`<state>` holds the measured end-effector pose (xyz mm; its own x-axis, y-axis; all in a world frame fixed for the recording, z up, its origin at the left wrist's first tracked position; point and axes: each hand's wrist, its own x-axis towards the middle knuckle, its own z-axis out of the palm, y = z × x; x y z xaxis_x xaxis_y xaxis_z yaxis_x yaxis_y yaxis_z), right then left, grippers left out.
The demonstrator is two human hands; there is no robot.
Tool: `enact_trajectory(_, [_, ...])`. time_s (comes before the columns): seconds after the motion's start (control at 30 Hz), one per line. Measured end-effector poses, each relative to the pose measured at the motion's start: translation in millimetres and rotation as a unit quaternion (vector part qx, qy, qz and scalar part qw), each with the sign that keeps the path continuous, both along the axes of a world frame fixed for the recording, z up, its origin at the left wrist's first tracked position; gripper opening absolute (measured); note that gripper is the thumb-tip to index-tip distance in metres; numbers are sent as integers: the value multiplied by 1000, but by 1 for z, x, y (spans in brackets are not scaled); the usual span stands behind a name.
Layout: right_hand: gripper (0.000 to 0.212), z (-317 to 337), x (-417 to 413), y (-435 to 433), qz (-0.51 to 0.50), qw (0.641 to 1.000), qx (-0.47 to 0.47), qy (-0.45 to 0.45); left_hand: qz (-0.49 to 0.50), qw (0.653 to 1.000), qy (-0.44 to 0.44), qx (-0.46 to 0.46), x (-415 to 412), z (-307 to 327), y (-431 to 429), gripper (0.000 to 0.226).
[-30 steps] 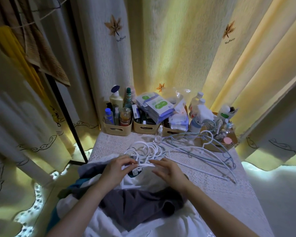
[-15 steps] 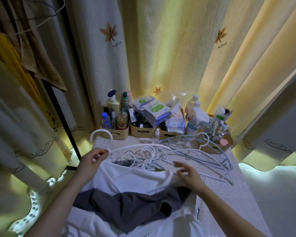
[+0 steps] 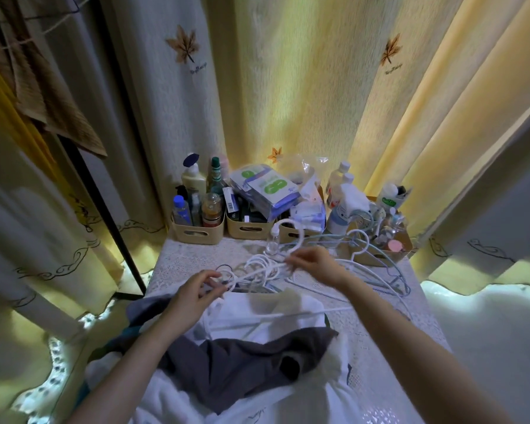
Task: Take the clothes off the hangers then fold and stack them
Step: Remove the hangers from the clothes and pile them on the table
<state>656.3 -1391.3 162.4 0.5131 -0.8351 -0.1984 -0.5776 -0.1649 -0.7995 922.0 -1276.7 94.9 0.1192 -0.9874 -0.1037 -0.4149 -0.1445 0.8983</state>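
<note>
A pile of clothes lies on the near end of the lace-covered table (image 3: 389,341): a white garment (image 3: 276,304) under a dark grey one (image 3: 251,362). My right hand (image 3: 314,264) pinches the neck of a white hanger (image 3: 291,237), just below its hook, above the white garment. At the hanger's left end, my left hand (image 3: 196,293) has its fingers curled on the thin white arm. A bundle of white hanger hooks (image 3: 257,266) lies between my hands. Empty pale blue hangers (image 3: 380,272) lie to the right.
Beige baskets (image 3: 196,234) of bottles and packets line the back of the table, with a cardboard box (image 3: 377,255) of small items at the back right. Curtains close in behind and beside. A black rack pole (image 3: 104,215) with hanging towels stands at the left.
The white hanger has swung from the left to the centre-right. My right hand has left the garment and taken its neck; my left hand slid from the hook to its left end.
</note>
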Motion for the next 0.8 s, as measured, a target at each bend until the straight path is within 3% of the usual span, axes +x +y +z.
enact_trajectory(0.13, [25, -10, -93, -47, -217, 975, -39, 26, 11, 997, -40, 72, 13, -17, 3, 14])
enact_trajectory(0.2, [26, -22, -122, -63, -275, 958, -60, 62, 8, 995, -43, 93, 9, -25, 3, 7])
enact_trajectory(0.4, [26, -65, -139, -72, -296, 945, -8, 139, -40, 987, -46, 151, -3, -40, 4, 11])
enact_trajectory(0.53, [26, -82, -126, -75, -259, 941, 46, 212, -31, 986, -121, 112, 1, -42, 2, 24])
enact_trajectory(0.6, [29, -84, -120, -75, -240, 936, 57, 252, -14, 987, -104, 126, 4, -36, 6, 25])
enact_trajectory(0.7, [27, -86, -113, -75, -251, 916, 58, 307, -139, 971, -28, 195, 8, -19, 16, 16])
enact_trajectory(0.8, [30, -83, -102, -74, -323, 873, 42, 362, -299, 921, -9, 252, 2, 0, 29, 18])
